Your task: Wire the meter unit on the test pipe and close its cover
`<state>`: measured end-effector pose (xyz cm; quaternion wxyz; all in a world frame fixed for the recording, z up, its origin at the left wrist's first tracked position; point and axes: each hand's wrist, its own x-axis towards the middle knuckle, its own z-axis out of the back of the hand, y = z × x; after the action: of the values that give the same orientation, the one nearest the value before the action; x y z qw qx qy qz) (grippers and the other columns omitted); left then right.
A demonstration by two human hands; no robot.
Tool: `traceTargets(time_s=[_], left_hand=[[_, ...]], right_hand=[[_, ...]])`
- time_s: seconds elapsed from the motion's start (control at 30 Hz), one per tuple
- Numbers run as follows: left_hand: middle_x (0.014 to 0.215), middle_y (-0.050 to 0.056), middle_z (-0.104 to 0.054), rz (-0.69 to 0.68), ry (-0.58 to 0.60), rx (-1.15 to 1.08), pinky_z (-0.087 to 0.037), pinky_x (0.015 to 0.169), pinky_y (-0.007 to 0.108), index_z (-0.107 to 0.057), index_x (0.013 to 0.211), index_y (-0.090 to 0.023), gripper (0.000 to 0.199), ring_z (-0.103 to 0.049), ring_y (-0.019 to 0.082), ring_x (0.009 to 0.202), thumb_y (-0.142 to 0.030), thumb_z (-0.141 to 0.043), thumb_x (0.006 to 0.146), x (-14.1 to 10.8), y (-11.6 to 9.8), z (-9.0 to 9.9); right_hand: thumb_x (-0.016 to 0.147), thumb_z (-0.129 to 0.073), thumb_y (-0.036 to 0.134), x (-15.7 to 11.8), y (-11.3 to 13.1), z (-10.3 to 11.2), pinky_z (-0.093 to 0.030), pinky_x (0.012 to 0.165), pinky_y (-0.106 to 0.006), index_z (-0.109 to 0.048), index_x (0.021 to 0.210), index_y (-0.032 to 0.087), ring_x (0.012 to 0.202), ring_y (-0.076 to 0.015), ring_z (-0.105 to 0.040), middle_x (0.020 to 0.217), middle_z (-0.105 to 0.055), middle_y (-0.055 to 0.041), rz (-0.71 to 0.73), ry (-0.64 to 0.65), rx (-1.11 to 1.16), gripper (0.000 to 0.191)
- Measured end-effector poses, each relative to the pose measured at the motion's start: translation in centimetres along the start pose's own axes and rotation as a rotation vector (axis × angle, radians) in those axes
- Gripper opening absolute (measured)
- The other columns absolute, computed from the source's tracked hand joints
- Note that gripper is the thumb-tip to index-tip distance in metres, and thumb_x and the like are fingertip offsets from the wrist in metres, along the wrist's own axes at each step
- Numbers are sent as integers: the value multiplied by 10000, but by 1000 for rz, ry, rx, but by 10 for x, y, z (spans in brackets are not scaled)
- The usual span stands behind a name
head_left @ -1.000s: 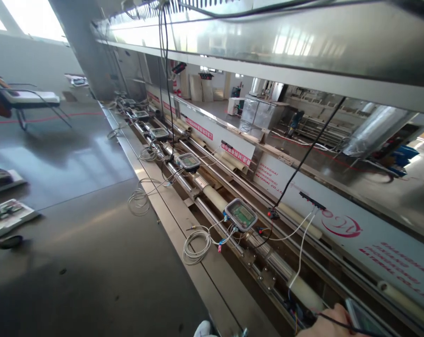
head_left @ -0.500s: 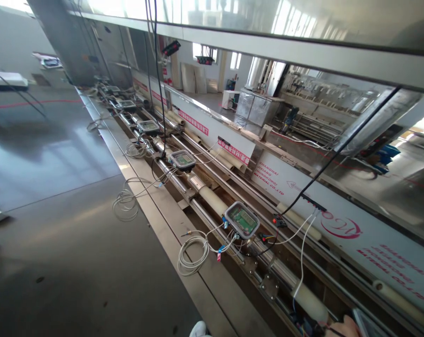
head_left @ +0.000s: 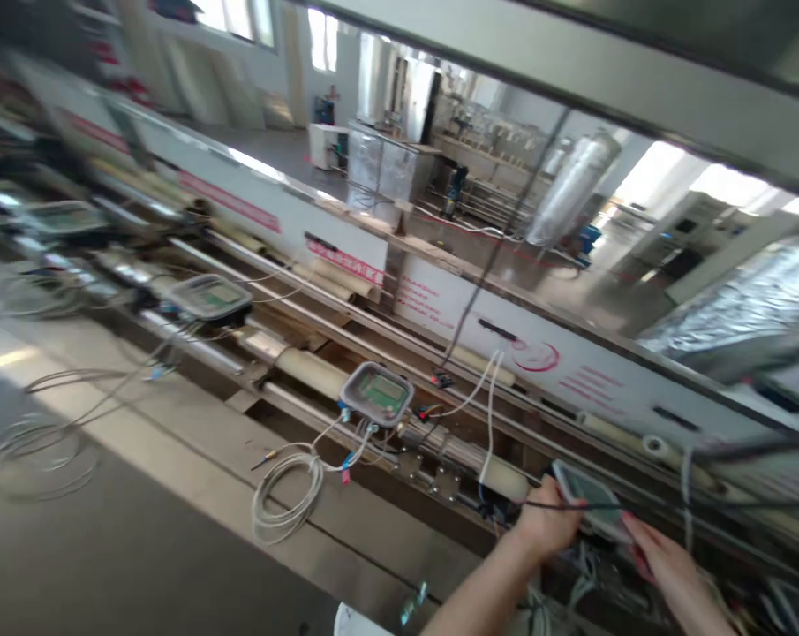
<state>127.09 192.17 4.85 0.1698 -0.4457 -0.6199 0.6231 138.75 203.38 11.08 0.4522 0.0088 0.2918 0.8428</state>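
The display box [head_left: 591, 496] sits between the left hand [head_left: 548, 519] and right hand [head_left: 660, 552], gripped at opposite ends. Both forearms [head_left: 482, 587] slant inward.

The held box [head_left: 588, 489] is grey-green, pale-rimmed — the panel [head_left: 466, 309] white with red lettering [head_left: 426, 302].

1. Metal ledge [head_left: 200, 424]: long, slightly blurred, split lengthwise by a dark seam.
2. Directly on it: one coil of pale cable [head_left: 315, 481], lying across the seam. A red tag [head_left: 345, 475] is attached near the coil.
3. Farther left: loose cable loops [head_left: 61, 428], reaching past the ledge's outer edge; detail blurred.
4. Below the ledge: grey floor [head_left: 140, 556].
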Motion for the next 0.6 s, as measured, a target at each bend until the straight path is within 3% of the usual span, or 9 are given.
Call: traceTargets(time_s=[0.13, 0.23, 0.4, 0.5, 0.6], left_hand=[[791, 87, -624, -80, 58, 126, -444, 783, 372, -533, 830, -170, 352, -584, 242, 797, -509, -515, 736, 11, 3, -7], [808, 78, -643, -140, 130, 177, -449, 780, 360, -538, 822, -179, 462, -597, 246, 819, -623, -484, 707, 21, 1, -12], [757, 82, -658, -123, 173, 292, -472, 651, 341, -518, 824, -177, 559, -612, 254, 741, -702, -485, 636, 27, -7, -18], [626, 35, -636, -27, 79, 387, -463, 554, 310, -529, 859, -172, 578, -567, 209, 586, -692, -505, 608, 34, -5, -19], [743, 41, -683, 15, 59, 373, -501, 622, 324, -559, 846, -188, 519, -568, 200, 608, -640, -551, 591, 46, -1, -18]], right_hand=[[898, -476, 384, 6, -17, -6, -509, 655, -264, -596, 1003, 181, 763, -113, -588, 959, -618, -47, -183, -67, 116, 259], [906, -455, 412, 24, -37, -7, -492, 585, -256, -595, 929, 118, 613, -90, -564, 751, -603, 0, -260, -118, 219, 326], [890, -478, 421, 40, -59, -5, -456, 556, -239, -628, 818, 122, 523, -84, -542, 579, -571, 38, -225, -174, 339, 342], [865, -508, 404, 39, -64, -3, -433, 559, -222, -656, 796, 130, 538, -98, -572, 565, -607, 23, -196, -188, 367, 319], [844, -508, 373, 39, -67, 1, -412, 564, -202, -684, 750, 145, 594, -126, -614, 574, -650, -13, -175, -195, 368, 303]])
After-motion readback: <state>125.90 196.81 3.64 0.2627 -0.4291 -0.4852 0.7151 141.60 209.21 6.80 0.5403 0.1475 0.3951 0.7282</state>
